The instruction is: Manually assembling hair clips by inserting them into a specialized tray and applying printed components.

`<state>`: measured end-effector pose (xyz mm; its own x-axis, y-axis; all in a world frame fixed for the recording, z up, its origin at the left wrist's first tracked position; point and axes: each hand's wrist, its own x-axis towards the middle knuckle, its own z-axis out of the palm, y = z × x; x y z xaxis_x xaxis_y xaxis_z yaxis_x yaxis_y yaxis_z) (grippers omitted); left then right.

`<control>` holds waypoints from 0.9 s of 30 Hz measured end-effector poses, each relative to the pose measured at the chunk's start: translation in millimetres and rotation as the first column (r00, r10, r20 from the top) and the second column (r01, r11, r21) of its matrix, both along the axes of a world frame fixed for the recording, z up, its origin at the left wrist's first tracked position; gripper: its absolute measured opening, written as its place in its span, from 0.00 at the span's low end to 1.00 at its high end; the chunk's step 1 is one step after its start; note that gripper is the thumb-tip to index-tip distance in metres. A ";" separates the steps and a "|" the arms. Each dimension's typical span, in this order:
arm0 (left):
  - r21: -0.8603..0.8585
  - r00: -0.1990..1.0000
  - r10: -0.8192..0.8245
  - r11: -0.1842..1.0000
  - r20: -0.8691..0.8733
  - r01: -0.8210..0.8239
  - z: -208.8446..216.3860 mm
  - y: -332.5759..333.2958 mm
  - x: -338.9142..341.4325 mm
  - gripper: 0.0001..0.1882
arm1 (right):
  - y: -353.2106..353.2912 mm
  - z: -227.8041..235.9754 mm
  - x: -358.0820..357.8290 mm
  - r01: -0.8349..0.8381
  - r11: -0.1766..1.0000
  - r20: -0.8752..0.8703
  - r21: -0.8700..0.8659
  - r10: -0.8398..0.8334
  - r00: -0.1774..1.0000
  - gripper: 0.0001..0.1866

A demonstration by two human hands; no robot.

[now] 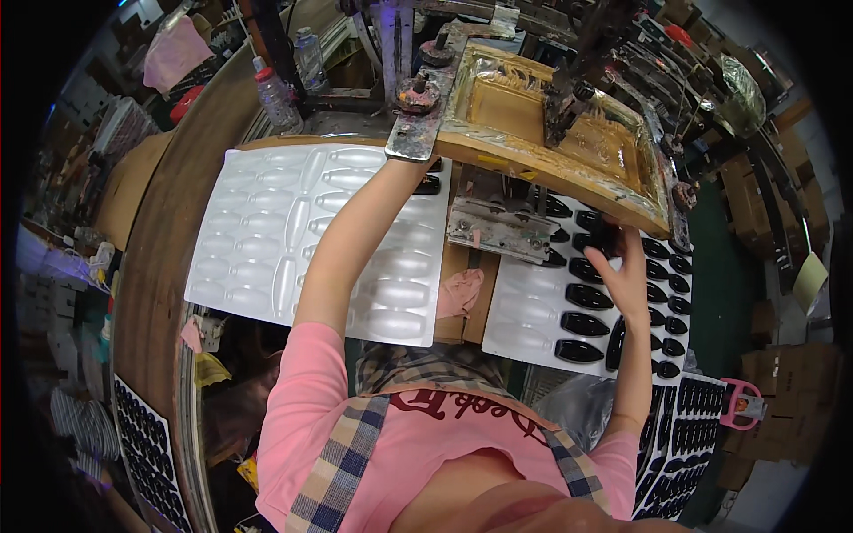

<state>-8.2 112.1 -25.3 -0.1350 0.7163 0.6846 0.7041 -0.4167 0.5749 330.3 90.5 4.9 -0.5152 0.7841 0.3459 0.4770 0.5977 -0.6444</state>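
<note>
My left forearm (351,233) reaches over a white moulded tray (258,240) of bottle-shaped hollows. The left hand goes under a metal clamp plate and a wooden-framed screen (546,160); its fingers are hidden. A black piece (428,185) lies beside that wrist, at the tray's far right corner. My right hand (625,271) is over a second white tray (524,311), partly filled with glossy black bottle-shaped pieces (588,296). Its thumb and forefinger are spread apart, next to dark pieces below the screen's edge; the other fingers are hidden.
A metal fixture (502,231) stands between the trays under the screen. Below it lies a pink cloth (460,293). More black pieces fill trays at lower right (684,435) and lower left (151,453). A red-capped bottle (277,99) stands at the back left.
</note>
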 end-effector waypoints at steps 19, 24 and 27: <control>-0.158 0.384 0.116 0.984 0.916 0.079 -147.9 -125.3 -52.2 0.11 | 18.6 -19.6 -111.9 -0.237 0.962 0.187 0.133 0.210 0.960 0.27; -0.165 0.472 0.119 0.985 0.873 0.056 -157.0 -121.3 -50.0 0.11 | 18.6 -23.2 -109.5 -0.252 0.962 0.134 0.109 0.237 0.962 0.25; -0.250 0.662 0.168 0.968 0.730 0.030 -152.4 -128.1 -55.9 0.12 | 18.6 -26.2 -108.2 -0.221 0.968 0.094 0.118 0.211 0.973 0.26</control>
<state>-64.1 -16.0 -177.7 -0.5803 0.7989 0.1580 0.0234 -0.1776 0.9838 222.1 109.1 -21.3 -0.6977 0.6036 0.3858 0.3746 0.7665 -0.5217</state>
